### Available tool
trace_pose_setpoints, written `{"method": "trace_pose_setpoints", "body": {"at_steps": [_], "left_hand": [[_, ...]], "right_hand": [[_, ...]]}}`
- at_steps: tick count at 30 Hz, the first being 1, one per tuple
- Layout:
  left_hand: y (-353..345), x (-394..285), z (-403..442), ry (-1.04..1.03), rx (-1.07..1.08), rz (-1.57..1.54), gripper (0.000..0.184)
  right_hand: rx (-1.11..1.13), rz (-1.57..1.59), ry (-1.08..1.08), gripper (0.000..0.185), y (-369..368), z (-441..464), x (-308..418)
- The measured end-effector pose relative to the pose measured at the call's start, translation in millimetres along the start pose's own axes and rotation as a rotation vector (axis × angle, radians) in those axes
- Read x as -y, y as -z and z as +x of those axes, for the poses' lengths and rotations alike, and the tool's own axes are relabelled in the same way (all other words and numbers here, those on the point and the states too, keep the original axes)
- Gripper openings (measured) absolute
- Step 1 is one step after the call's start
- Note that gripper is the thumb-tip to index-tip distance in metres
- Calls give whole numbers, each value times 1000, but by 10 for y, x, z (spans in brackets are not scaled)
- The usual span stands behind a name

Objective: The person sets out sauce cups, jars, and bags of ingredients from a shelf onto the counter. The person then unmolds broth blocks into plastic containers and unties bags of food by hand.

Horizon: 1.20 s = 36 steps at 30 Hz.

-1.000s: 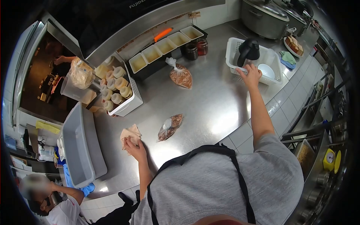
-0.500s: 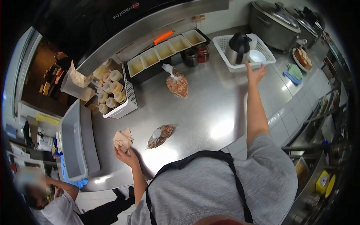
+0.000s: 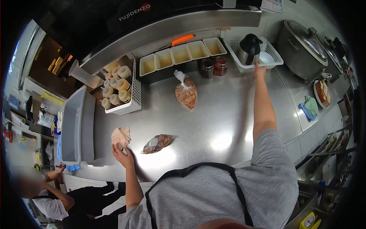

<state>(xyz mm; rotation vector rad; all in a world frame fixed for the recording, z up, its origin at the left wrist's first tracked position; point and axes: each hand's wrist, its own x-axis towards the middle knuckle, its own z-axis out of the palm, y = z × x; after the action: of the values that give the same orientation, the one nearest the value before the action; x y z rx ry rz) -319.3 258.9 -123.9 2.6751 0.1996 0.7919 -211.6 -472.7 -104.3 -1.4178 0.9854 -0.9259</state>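
Observation:
My right hand [image 3: 260, 70] is stretched far forward, its fingers closed on the front rim of a white perforated plastic basket [image 3: 275, 64]. In the basket stand a steel thermos jug with a black top [image 3: 250, 47] and a white bowl [image 3: 266, 58]. Near the counter's front edge my left hand [image 3: 122, 155] grips the lower edge of a crumpled pinkish cloth [image 3: 121, 136]. Just right of the cloth lies a small clear bag of brown food [image 3: 158, 144]. Farther back rests a larger knotted bag of reddish-brown food [image 3: 186, 94].
Several pale tubs in a black holder [image 3: 164, 60] line the back, beside two jars [image 3: 220, 66]. Squeeze bottles fill another white basket [image 3: 136, 93]. A grey bin [image 3: 88, 129] stands left, near a co-worker [image 3: 53, 202]. At right are a large cooker [image 3: 303, 49] and folded cloths [image 3: 309, 107].
The white basket has shifted back, closer to the wall and tubs, with my right hand on its rim. My left hand stays at the cloth. The camera view has turned, and the co-worker's arm has moved.

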Motion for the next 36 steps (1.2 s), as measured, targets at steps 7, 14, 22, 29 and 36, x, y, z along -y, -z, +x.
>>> {"method": "trace_pose_setpoints", "body": {"at_steps": [7, 14, 22, 29, 36], "left_hand": [[-46, 45, 17, -60, 11, 19, 44], [-34, 2, 45, -91, 6, 53, 44], [-37, 42, 30, -50, 11, 22, 47], [-18, 99, 28, 39, 36, -111, 49], [38, 125, 1, -11, 6, -181, 52]], "right_hand": [[209, -1, -52, 63, -211, 274, 11], [-119, -162, 213, 64, -354, 62, -345], [869, -425, 537, 44, -1172, -2562, 210], [729, -522, 803, 22, -1306, -2838, 32], [934, -196, 494, 25, -615, -3323, 416]]}}
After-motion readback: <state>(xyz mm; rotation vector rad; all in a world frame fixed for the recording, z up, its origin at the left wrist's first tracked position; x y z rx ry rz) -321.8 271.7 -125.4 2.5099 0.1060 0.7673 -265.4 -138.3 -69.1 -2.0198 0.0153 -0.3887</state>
